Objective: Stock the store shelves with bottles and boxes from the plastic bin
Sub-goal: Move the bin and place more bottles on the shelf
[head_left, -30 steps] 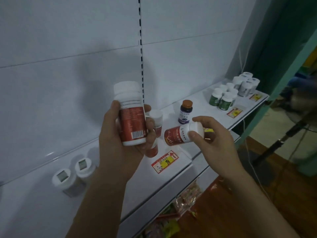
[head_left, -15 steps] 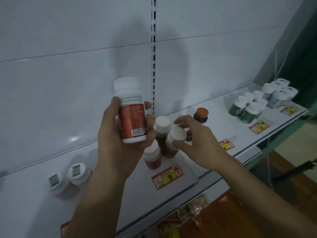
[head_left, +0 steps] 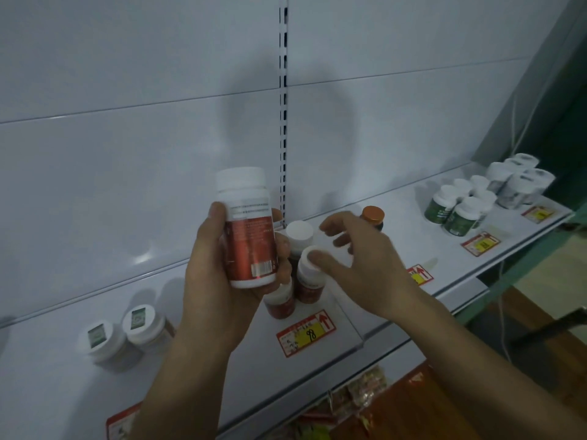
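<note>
The red bottle (head_left: 249, 230) with the white cap stood upright in the left hand (head_left: 219, 281), thumb on its near side and fingers curled round the far side, held above the shelf (head_left: 206, 354) and not yet set down. Directly behind it, at about three o'clock from the held bottle, a small cluster of matching red bottles (head_left: 305, 274) stood on the shelf, caps touching or nearly so. The right hand (head_left: 359, 265) hovered over that cluster with fingers spread and loosely curved; its thumb tip lay on the cap of the nearest one, but nothing was gripped.

The chief risk, as I judged it, lay in that cluster. The bottles were tall, narrow and packed close, so a nudge from the right thumb, or the held bottle lowered into too small a gap, could tip one into its neighbours and send them rolling toward the front edge at six o'clock, where no lip showed. The left hand also blocked the view of the nearest shelved bottle, so the landing spot would be partly hidden.

Further out, an orange-capped bottle (head_left: 372, 217) stood just past the right fingers at one o'clock, within reach of a careless knuckle. Green bottles (head_left: 457, 214) at two o'clock and two white jars (head_left: 124, 335) at eight o'clock stood well apart. A price tag (head_left: 306, 333) lay at five o'clock.
</note>
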{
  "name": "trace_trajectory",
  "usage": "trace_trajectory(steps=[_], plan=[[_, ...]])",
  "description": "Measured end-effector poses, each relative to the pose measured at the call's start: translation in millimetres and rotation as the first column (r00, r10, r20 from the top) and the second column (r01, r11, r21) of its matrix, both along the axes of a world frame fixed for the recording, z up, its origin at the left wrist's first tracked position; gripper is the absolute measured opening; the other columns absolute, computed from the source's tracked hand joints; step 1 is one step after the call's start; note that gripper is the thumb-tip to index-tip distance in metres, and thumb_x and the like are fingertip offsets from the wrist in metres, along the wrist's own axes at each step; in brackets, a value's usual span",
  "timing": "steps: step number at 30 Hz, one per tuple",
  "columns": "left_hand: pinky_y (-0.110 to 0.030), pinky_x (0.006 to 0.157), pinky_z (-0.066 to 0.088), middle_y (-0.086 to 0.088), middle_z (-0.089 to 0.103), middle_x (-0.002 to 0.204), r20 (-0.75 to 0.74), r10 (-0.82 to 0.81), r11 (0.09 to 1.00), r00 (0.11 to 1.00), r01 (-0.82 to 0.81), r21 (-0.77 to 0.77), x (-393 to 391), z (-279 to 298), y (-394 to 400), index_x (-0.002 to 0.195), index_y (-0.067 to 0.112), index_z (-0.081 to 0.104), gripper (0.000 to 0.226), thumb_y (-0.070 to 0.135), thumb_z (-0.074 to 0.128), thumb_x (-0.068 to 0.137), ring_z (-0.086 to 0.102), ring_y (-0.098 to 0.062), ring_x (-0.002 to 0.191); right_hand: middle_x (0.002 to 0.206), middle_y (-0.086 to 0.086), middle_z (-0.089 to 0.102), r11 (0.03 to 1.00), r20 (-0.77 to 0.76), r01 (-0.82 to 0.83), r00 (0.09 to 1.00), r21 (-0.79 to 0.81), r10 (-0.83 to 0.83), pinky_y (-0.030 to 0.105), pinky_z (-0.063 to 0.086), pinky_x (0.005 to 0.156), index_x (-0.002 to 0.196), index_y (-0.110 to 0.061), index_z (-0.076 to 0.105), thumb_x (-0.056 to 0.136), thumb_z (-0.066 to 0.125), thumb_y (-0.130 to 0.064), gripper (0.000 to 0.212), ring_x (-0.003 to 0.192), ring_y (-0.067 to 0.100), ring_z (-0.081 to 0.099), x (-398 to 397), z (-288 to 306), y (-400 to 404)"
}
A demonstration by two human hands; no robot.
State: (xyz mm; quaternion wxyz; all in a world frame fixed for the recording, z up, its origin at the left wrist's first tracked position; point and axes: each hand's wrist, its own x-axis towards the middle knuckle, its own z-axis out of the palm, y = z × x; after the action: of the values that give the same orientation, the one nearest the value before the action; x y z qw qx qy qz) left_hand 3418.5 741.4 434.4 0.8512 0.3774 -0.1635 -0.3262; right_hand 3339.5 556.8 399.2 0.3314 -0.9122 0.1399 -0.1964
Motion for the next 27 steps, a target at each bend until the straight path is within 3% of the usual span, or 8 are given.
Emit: trace_trajectory(steps=[4, 9, 14, 17, 20, 22, 24, 27], plan=[[-0.033, 0.054, 0.053, -0.025, 0.067, 0.075, 0.222, 0.021, 0.978, 0.975, -0.067, 0.198, 3, -3, -5, 0.095, 0.006, 0.074, 0.065, 0.058, 0.035, 0.093, 0.061, -0.032, 0.055, 0.112, -0.019, 0.061, 0.972, 0.186, -0.205, 0.966, 0.113, 0.182, 0.021, 0.05, 0.069, 0.125, -0.036, 0.057, 0.093, 0.056, -0.056, 0.038, 0.09, 0.007, 0.063, -5, 68, 6], [-0.036, 0.058, 0.053, -0.024, 0.071, 0.087, 0.319, -0.002, 0.963, 0.948, -0.083, 0.255, 8, 5, -8, 0.086, 0.022, 0.079, 0.057, 0.057, 0.034, 0.092, 0.064, -0.036, 0.065, 0.115, -0.008, 0.062, 0.81, -0.075, -0.584, 0.811, -0.046, 0.581, 0.021, 0.052, 0.069, 0.133, -0.031, 0.058, 0.101, 0.056, -0.035, 0.032, 0.083, 0.011, 0.066, 24, 139, 3], [-0.036, 0.069, 0.054, -0.025, 0.07, 0.088, 0.502, 0.126, 0.888, 0.856, -0.323, 0.328, 24, 3, -12, 0.093, 0.011, 0.075, 0.061, 0.05, 0.029, 0.099, 0.067, -0.039, 0.076, 0.112, -0.008, 0.065, 0.691, -0.276, -0.708, 0.7, -0.148, 0.658, 0.013, 0.047, 0.066, 0.124, -0.028, 0.061, 0.097, 0.064, -0.03, 0.027, 0.08, 0.007, 0.065, 66, 168, -12], [-0.028, 0.08, 0.054, -0.005, 0.072, 0.102, 0.73, 0.18, 0.722, 0.659, -0.593, 0.358, 39, -21, -1, 0.109, 0.013, 0.068, 0.045, 0.034, 0.029, 0.105, 0.068, -0.016, 0.099, 0.112, -0.016, 0.063, 0.629, -0.358, -0.718, 0.695, -0.298, 0.624, 0.011, 0.045, 0.068, 0.122, -0.037, 0.059, 0.094, 0.064, -0.038, 0.029, 0.083, -0.002, 0.062, 87, 173, -17], [-0.024, 0.099, 0.044, 0.005, 0.064, 0.127, 0.851, -0.011, 0.466, 0.526, -0.75, 0.47, 48, -53, 18, 0.127, 0.02, 0.061, 0.036, 0.022, 0.038, 0.1, 0.058, -0.01, 0.118, 0.111, -0.015, 0.062, 0.578, -0.38, -0.708, 0.706, -0.405, 0.598, 0.017, 0.045, 0.073, 0.124, -0.037, 0.058, 0.093, 0.064, -0.04, 0.031, 0.083, -0.001, 0.059, 109, 168, -24], [-0.023, 0.11, 0.03, -0.003, 0.046, 0.15, 0.757, -0.325, 0.27, 0.567, -0.711, 0.649, 55, -74, 24, 0.148, 0.016, 0.041, 0.048, 0.022, 0.05, 0.101, 0.043, -0.018, 0.137, 0.106, -0.014, 0.061, 0.546, -0.389, -0.71, 0.702, -0.443, 0.596, 0.027, 0.047, 0.077, 0.123, -0.035, 0.057, 0.094, 0.065, -0.037, 0.031, 0.085, -0.002, 0.056, 123, 161, -27], [-0.038, 0.12, 0.023, -0.005, 0.018, 0.166, 0.512, -0.617, 0.067, 0.597, -0.608, 0.791, 63, -87, 24, 0.158, 0.015, 0.016, 0.08, 0.037, 0.061, 0.095, 0.019, -0.022, 0.151, 0.105, -0.011, 0.06, 0.506, -0.424, -0.721, 0.69, -0.473, 0.587, 0.038, 0.05, 0.081, 0.122, -0.035, 0.055, 0.093, 0.066, -0.033, 0.031, 0.088, 0.005, 0.056, 138, 151, -29], [-0.058, 0.122, 0.014, 0.0, -0.009, 0.168, 0.29, -0.756, -0.065, 0.586, -0.508, 0.859, 78, -92, 22, 0.16, 0.018, 0.002, 0.111, 0.054, 0.073, 0.082, -0.007, -0.023, 0.155, 0.108, -0.005, 0.058, 0.461, -0.488, -0.75, 0.66, -0.474, 0.571, 0.048, 0.049, 0.088, 0.121, -0.032, 0.054, 0.09, 0.067, -0.027, 0.034, 0.096, 0.02, 0.054, 158, 138, -29]])
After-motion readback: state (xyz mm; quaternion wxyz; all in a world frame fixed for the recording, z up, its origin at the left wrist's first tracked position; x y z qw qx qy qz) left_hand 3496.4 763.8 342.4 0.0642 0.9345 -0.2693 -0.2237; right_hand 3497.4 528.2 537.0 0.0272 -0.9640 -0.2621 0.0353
